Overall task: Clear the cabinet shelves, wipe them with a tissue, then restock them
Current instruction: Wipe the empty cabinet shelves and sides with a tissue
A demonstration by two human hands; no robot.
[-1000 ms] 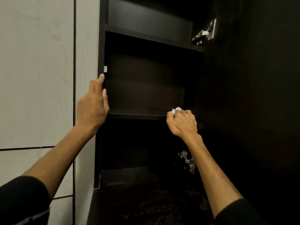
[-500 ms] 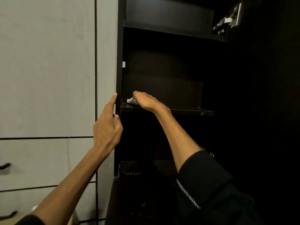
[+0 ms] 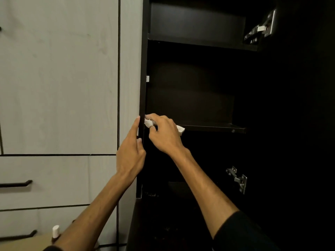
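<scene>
Right hand [image 3: 164,135], head view: we see it curled round a crumpled white tissue [image 3: 149,123], pressing it at the left front corner of the middle shelf [image 3: 213,127]. A tail of tissue pokes out on the far side of the knuckles. Left hand [image 3: 131,154]: fingers straight, forefinger laid up the cabinet's left edge panel [image 3: 142,69], thumb touching the edge lower down; it grips nothing, a brace as we read it.

Step in hand, our judgement: wiping. The shelves in sight are bare, so clearing looks done; restocking not begun. Next move likely calls for a sweep rightward along the board, or a shift to the upper shelf [image 3: 201,43], keeping the wad bunched under the fingers.

Materials: dark, matte, flat-edged boards, interior nearly black and hard to read. Metal hinges [image 3: 237,179] glint at right. Pale wood-grain drawer fronts [image 3: 54,180] with thin black bar handles at left. Small white-capped bottle [image 3: 55,231] at bottom left.
</scene>
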